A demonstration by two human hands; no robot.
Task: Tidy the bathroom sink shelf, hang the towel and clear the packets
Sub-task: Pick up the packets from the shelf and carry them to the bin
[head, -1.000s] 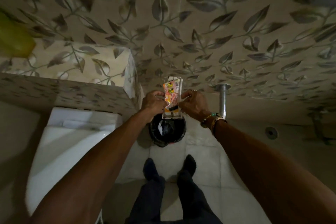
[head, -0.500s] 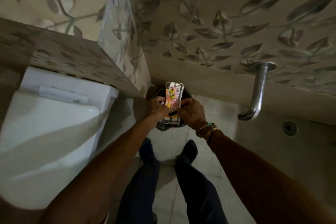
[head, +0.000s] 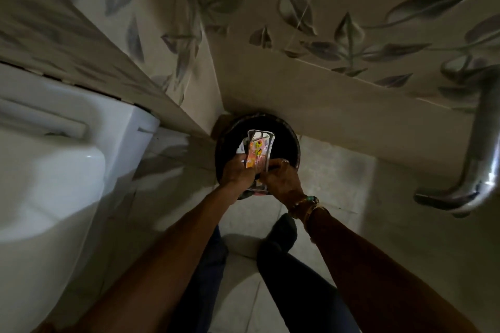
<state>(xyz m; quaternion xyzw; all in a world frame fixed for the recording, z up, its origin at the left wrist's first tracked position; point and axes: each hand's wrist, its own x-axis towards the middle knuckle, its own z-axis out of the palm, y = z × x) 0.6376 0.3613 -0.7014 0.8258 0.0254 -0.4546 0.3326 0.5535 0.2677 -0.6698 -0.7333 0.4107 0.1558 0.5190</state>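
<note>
A bunch of colourful plastic packets (head: 259, 149), orange and yellow with clear edges, is held upright over the mouth of a round black bin (head: 289, 140) in the floor corner. My left hand (head: 240, 173) grips the packets' lower left side. My right hand (head: 284, 181), with bracelets at the wrist, grips the lower right side. The lower ends of the packets are hidden by my fingers. Some white rubbish lies inside the bin beside the packets.
A white toilet (head: 54, 170) fills the left side, under a tiled ledge (head: 81, 48). A chrome pipe (head: 481, 159) bends down the wall at right. Leaf-patterned tiles cover the walls. My legs and dark socks (head: 281, 230) stand on the pale floor tiles.
My view has tilted down and closer to the bin. Both hands have lowered the packets from above the bin to its mouth, still holding them.
</note>
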